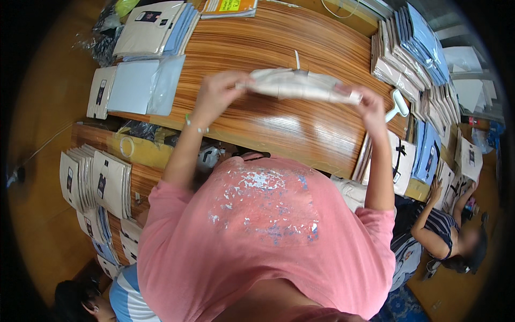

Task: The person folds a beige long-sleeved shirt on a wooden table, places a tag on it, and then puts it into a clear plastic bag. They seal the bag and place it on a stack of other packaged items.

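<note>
I view the wood-grain tabletop; far left, a stack of folded garments looks finished. The blurred cream garment, aloft mid-tabletop, seems not yet packed. The left hand and right hand, well apart, grip its ends.

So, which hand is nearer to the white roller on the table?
Right. The right hand is just left of the white roller, at one end of the pale cloth; the left hand is much farther left, at the cloth's other end.
</note>
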Motion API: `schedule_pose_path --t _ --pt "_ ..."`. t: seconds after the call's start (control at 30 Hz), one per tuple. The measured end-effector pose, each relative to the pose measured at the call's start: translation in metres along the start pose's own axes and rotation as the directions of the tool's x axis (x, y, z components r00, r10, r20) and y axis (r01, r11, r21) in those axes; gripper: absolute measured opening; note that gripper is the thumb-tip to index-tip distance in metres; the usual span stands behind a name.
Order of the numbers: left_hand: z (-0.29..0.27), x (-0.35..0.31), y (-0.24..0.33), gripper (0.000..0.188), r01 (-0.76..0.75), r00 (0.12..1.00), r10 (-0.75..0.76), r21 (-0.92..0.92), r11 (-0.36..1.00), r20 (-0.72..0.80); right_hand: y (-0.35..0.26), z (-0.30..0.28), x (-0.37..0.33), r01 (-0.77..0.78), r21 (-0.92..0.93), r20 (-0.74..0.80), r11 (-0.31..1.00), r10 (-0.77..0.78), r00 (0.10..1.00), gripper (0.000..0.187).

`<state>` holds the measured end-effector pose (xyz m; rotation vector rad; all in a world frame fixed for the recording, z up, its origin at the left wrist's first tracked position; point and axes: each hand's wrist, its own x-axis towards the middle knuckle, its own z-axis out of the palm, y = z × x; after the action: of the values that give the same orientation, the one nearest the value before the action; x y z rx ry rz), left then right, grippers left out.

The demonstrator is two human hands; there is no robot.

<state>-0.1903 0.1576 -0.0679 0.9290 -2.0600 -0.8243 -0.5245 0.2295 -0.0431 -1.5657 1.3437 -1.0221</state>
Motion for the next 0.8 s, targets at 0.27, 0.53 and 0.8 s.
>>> schedule_pose_path --t 0.27,0.53,0.8 --pt "0.070 -0.135 -0.075 0.021 -0.097 0.895 0.129 -0.097 0.991 0.427 0.105 0.096 -0.133 -0.195 -0.194 0.126 0.961 0.222 0.967 0.033" --pt "0.085 -0.121 -0.091 0.024 0.804 0.553 -0.633 -0.149 0.576 0.541 0.137 0.098 -0.133 -0.613 0.457 0.017 0.645 0.682 0.731 0.017" --pt "0.094 -0.145 -0.102 0.023 0.869 0.482 -0.649 -0.414 0.270 0.588 0.146 0.110 -0.136 -0.652 0.421 -0.025 0.631 0.726 0.687 0.014"
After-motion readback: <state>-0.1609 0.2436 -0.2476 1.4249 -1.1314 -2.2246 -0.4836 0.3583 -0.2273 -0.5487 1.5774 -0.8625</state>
